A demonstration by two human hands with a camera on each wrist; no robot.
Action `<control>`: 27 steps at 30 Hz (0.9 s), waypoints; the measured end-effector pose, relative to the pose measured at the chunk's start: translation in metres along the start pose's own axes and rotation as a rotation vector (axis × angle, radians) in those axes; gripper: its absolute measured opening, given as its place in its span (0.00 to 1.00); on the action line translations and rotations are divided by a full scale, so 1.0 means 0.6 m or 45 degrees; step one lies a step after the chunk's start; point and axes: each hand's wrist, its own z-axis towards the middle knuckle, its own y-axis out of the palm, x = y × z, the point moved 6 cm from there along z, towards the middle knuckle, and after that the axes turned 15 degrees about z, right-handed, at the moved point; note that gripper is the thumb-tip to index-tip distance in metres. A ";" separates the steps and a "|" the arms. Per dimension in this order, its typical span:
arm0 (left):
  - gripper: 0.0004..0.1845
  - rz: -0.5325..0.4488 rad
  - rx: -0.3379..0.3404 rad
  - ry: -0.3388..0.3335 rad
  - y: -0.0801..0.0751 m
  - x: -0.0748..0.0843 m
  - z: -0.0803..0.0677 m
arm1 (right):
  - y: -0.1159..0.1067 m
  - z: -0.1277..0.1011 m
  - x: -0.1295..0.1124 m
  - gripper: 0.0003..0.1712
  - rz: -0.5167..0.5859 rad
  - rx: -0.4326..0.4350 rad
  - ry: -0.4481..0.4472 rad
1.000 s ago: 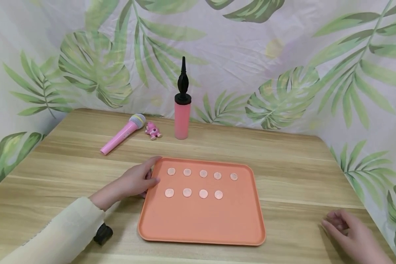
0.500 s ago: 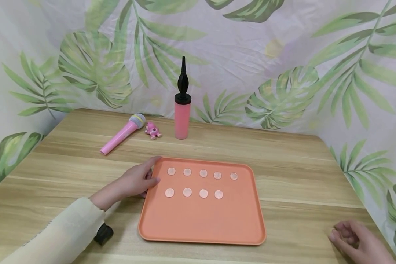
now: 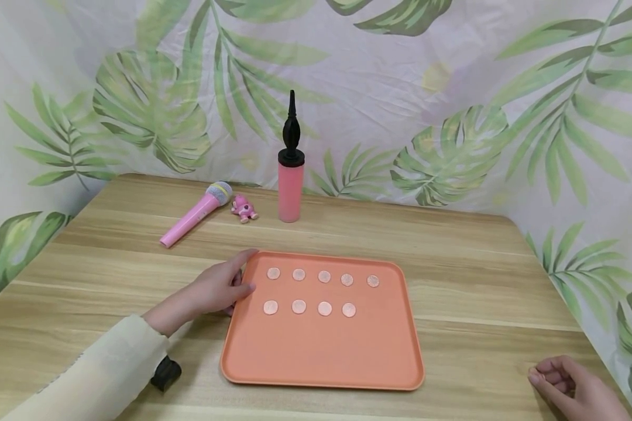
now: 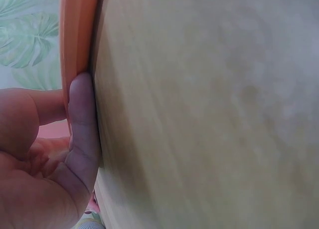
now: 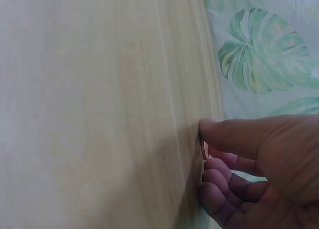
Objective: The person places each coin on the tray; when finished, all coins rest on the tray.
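Nine coins (image 3: 298,306) on tray (image 3: 321,362); microphone (image 3: 195,214), pump (image 3: 289,175) behind.

Left hand (image 3: 217,289) extended forward on a cream-sleeved forearm, thumb and fingers (image 4: 82,119) closed in a pinch grip. Right hand (image 3: 571,389) low at right, fingers curled inward, thumb (image 5: 234,134) opposed.

We see a loose cream sleeve (image 3: 100,374) covering the left forearm. A small black device (image 3: 164,373) sits strapped under that wrist. The right hand (image 3: 574,392) is bare, with no sleeve showing.
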 end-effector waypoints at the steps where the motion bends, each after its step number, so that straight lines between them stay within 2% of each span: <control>1: 0.37 -0.001 0.000 0.001 0.000 0.000 0.000 | 0.000 0.000 0.001 0.27 0.002 -0.005 0.008; 5: 0.37 -0.008 -0.001 0.005 0.001 0.001 0.000 | -0.001 -0.003 0.002 0.27 0.024 0.001 -0.004; 12: 0.38 -0.005 -0.004 -0.011 0.000 0.002 -0.001 | 0.001 -0.011 -0.007 0.23 0.089 0.074 -0.099; 15: 0.38 -0.002 -0.005 -0.016 0.000 0.001 -0.001 | 0.000 -0.010 -0.004 0.25 0.123 0.076 -0.057; 18: 0.38 -0.006 -0.008 -0.017 0.000 0.001 -0.001 | -0.001 -0.005 0.002 0.35 0.163 0.028 0.044; 20: 0.38 -0.009 -0.010 -0.016 0.000 0.001 -0.001 | 0.000 -0.005 0.001 0.37 0.198 0.034 0.055; 22: 0.38 -0.012 -0.010 -0.016 0.001 0.001 -0.001 | 0.001 -0.006 -0.007 0.35 0.227 0.082 -0.007; 25: 0.38 -0.014 -0.008 -0.013 0.001 0.000 -0.001 | 0.008 -0.012 -0.032 0.24 0.307 0.170 -0.173; 27: 0.38 -0.014 -0.009 -0.014 0.002 -0.001 -0.001 | 0.015 -0.013 -0.052 0.19 0.370 0.189 -0.271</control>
